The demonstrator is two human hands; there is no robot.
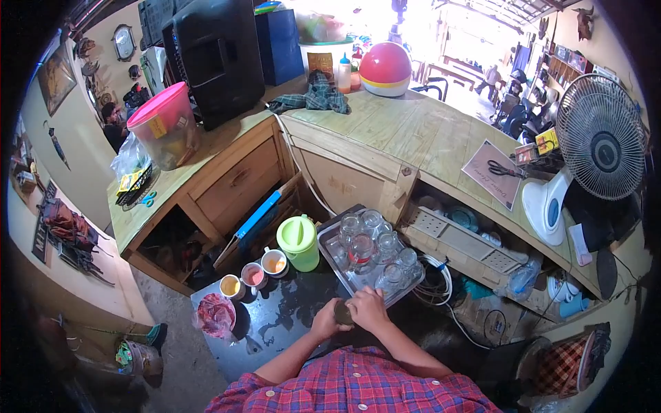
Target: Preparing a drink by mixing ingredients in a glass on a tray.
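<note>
Close to my body, above the near edge of the dark table (303,310), I hold a small dark, round-topped container (343,314). My left hand (328,319) is closed around its left side. The fingers of my right hand (369,309) are closed against its right side; its exact kind is hard to make out. Just beyond my right hand is a metal tray (330,242) with several clear glass mugs (363,246). Left of the tray stands a light green lidded pitcher (298,242). Three mugs (254,275) with coloured contents stand in a row beside it.
A crumpled pink-red plastic bag (215,315) lies at the table's left end. Beyond, a wooden counter (413,131) carries a fan (599,151), scissors (506,169), a red-and-white round container (385,69) and a black speaker (213,62). White cable (441,272) coils right of the tray.
</note>
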